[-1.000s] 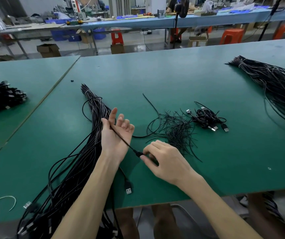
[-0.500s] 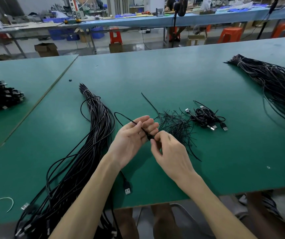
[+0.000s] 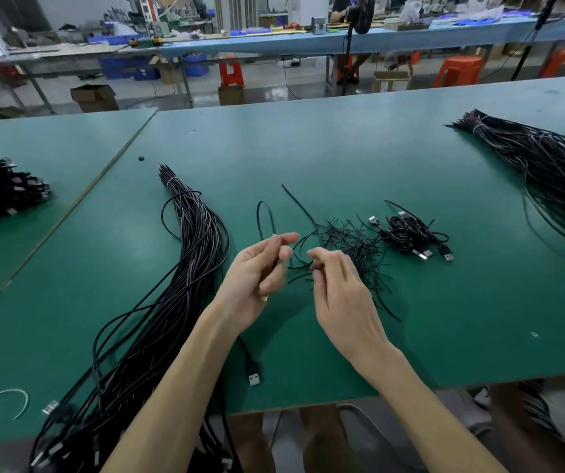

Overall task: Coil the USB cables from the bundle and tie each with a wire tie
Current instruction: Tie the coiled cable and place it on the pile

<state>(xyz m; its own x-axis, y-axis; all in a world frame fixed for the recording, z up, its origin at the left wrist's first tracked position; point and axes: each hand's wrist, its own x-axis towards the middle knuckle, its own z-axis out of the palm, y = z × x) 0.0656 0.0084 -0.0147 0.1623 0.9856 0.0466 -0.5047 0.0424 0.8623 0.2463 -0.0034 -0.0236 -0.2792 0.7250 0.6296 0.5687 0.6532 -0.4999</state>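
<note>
Left hand [image 3: 257, 273]: it was raised over the table, fingers curled round a single USB cable [image 3: 258, 216], whose narrow loop stood up out of the grip.
Right hand [image 3: 337, 288]: it hovered just beside the left, fingers bent, and the tips looked to be pinching the same cable, though they were blurred.
Plug [image 3: 254, 376]: the cable's silver end lay flat on the table [image 3: 342, 148] below the left wrist.
Bundle [image 3: 192, 268]: a long black sheaf lay just left of the hands, banded near its far end, with its near end spilling over the table edge.
Wire ties [image 3: 356, 247]: they sat in a loose black heap just beyond the right hand.
Coiled cables [image 3: 410, 233]: a small finished pile sat just right of the ties.
Second bundle [image 3: 547, 172]: it lay well apart at the far right.
Cable heap [image 3: 1, 191]: it sat on the neighbouring table to the left.
</note>
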